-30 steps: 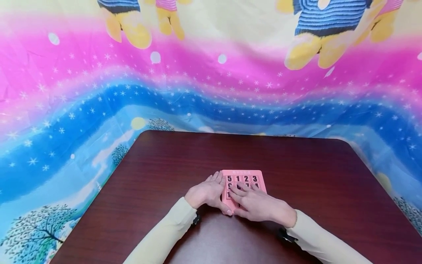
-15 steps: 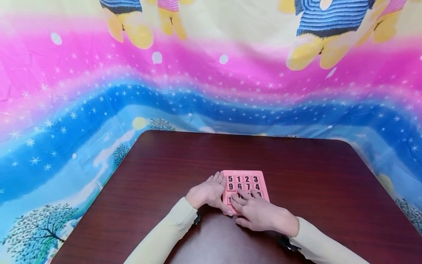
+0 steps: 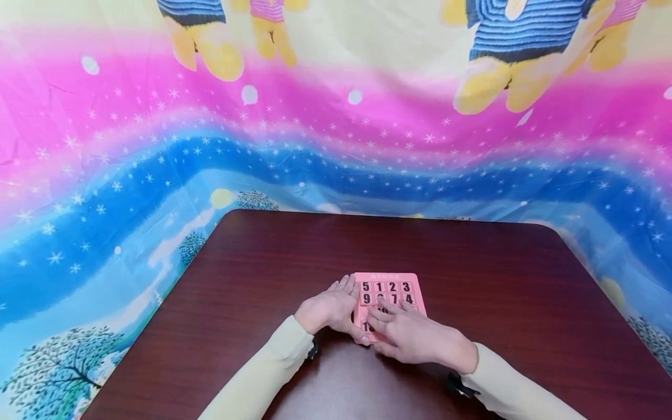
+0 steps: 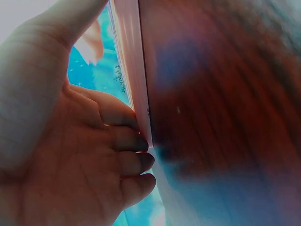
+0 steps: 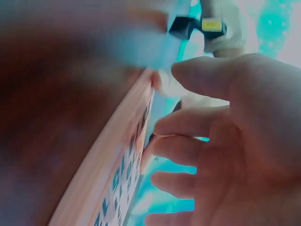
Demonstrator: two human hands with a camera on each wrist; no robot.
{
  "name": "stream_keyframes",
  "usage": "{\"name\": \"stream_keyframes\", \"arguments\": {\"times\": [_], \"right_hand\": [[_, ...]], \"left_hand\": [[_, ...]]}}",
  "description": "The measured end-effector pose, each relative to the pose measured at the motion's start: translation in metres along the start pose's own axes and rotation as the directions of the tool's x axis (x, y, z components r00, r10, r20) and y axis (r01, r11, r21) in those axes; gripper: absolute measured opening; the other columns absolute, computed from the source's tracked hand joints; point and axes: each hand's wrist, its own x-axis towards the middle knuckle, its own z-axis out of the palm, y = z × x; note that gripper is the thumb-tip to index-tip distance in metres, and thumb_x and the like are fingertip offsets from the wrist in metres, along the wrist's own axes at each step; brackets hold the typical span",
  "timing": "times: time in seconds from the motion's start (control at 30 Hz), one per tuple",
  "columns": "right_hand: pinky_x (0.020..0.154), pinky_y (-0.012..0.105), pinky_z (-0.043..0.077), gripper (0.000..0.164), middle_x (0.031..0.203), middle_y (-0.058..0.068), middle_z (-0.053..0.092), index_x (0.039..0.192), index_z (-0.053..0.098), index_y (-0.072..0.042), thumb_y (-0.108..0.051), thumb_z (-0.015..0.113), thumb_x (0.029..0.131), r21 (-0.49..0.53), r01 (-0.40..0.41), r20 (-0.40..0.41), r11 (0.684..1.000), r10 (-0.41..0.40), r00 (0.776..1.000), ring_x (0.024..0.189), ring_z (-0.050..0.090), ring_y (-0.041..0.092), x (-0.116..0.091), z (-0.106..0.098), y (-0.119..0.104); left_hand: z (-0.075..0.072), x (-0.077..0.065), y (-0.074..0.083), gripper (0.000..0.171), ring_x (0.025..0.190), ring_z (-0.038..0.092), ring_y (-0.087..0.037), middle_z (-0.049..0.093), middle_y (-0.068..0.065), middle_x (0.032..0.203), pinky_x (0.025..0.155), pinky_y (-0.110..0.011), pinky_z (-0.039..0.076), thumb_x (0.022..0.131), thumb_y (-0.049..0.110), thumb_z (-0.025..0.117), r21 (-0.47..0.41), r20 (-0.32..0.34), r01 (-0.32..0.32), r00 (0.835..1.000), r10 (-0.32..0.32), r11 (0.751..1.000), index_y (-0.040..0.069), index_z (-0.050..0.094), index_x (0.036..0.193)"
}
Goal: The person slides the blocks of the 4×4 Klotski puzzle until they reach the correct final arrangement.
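A pink number sliding puzzle [image 3: 422, 291] with black digits lies on the table in the head view. Its top row reads 5, 1, 2, 3. My left hand [image 3: 336, 304] rests against the puzzle's left side, fingers along the edge and thumb at the near left corner. In the left wrist view, the fingertips [image 4: 141, 162] touch the side wall of the puzzle. Over the lower rows spreads my right hand [image 3: 412, 333], its fingertips on the tiles and hiding several of them. A gap shows at the left of the third row, with a tile [image 3: 366, 326] below it.
The dark reddish-brown table [image 3: 252, 256] has rounded far corners. Behind and beside it hangs a printed cloth [image 3: 336, 140] with snowflakes and cartoon figures. Dark straps [image 3: 461, 385] sit at both wrists, under pale sleeves.
The tile at the left of the third row has slid down into the bottom row. My right hand has shifted slightly toward the puzzle's near side; the left hand stays at the edge.
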Motion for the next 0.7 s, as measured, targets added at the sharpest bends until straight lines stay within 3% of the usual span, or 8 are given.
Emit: {"name": "stream_keyframes", "arguments": {"times": [0.23, 0.53, 0.7], "right_hand": [[0.111, 0.072, 0.027, 0.058, 0.152, 0.015, 0.044, 0.144, 0.05, -0.006, -0.041, 0.056, 0.098, 0.025, -0.044, -0.015, 0.999, 0.044, 0.999, 0.145, 0.033, 0.041, 0.017, 0.003, 0.014], [0.115, 0.067, 0.028, 0.058, 0.154, 0.009, 0.043, 0.146, 0.047, -0.01, -0.042, 0.054, 0.098, 0.018, -0.115, 0.028, 0.993, 0.114, 0.993, 0.146, 0.031, 0.039, 0.028, 0.003, 0.018], [0.113, 0.07, 0.027, 0.058, 0.152, 0.011, 0.046, 0.145, 0.049, -0.007, -0.04, 0.056, 0.097, 0.003, -0.09, 0.023, 0.996, 0.09, 0.996, 0.146, 0.032, 0.039, 0.026, 0.003, 0.014]], "left_hand": [[0.0, -0.001, 0.001, 0.127, 0.153, 0.015, -0.031, 0.014, -0.021, 0.164, 0.126, -0.039, 0.02, 0.067, 0.076, 0.071, 0.001, -0.002, 0.002, 1.0, -0.002, 1.0, -0.001, 0.02, 0.155], [0.001, -0.002, 0.001, 0.127, 0.153, 0.015, -0.031, 0.015, -0.021, 0.163, 0.126, -0.04, 0.021, 0.068, 0.076, 0.071, 0.014, 0.001, -0.002, 1.0, 0.002, 1.0, -0.001, 0.02, 0.155], [0.0, 0.0, -0.001, 0.129, 0.153, 0.014, -0.031, 0.014, -0.019, 0.164, 0.126, -0.04, 0.021, 0.066, 0.076, 0.072, 0.0, -0.007, -0.005, 1.0, 0.005, 1.0, -0.001, 0.02, 0.155]]}}
